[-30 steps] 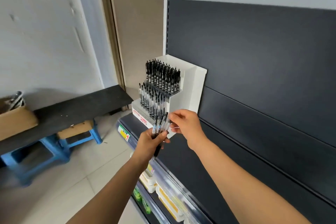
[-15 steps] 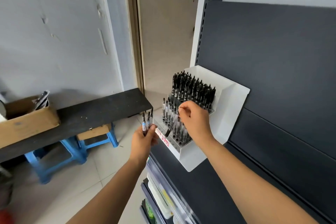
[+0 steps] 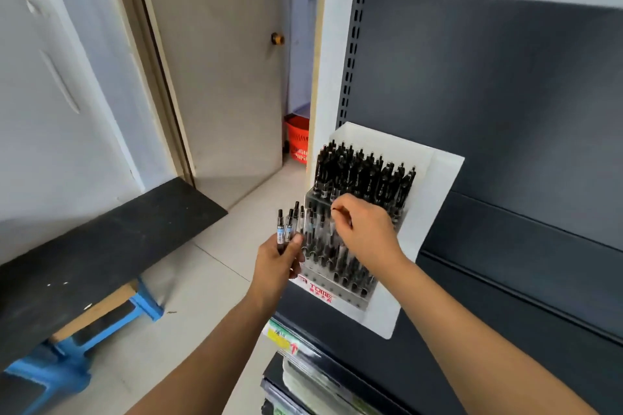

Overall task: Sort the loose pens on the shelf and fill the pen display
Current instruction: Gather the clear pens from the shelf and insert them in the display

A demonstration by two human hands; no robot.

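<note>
Head camera looked down on the white plastic tiered pen display (image 3: 441, 199), which stood at 4 o'clock on the dark grey metal shelf (image 3: 556, 357) with its back against the shelf's rear panel. Both tiers were crowded with upright black-capped pens. Open floor lay at 7 o'clock beyond the display's left edge, and bare shelf stretched away at 3 o'clock.

The left hand (image 3: 276, 263) was just beside the display's front left corner, fingers curled around a small bunch of clear-barrelled pens (image 3: 286, 229) held upright. The right hand (image 3: 364, 229) hovered over the lower tier with fingers curled, pinching a single dark pen (image 3: 338, 211) of which only a short tip showed. A long black bench (image 3: 101, 246) on a blue plastic stool (image 3: 141, 307) sat at 8 o'clock, well apart from both hands.

Compared with half a second before, the left hand and its bunch had come closer to the display. The pen in the right hand was more hidden. A red plastic basket (image 3: 298, 138) by the door had come into sight at 12 o'clock.
</note>
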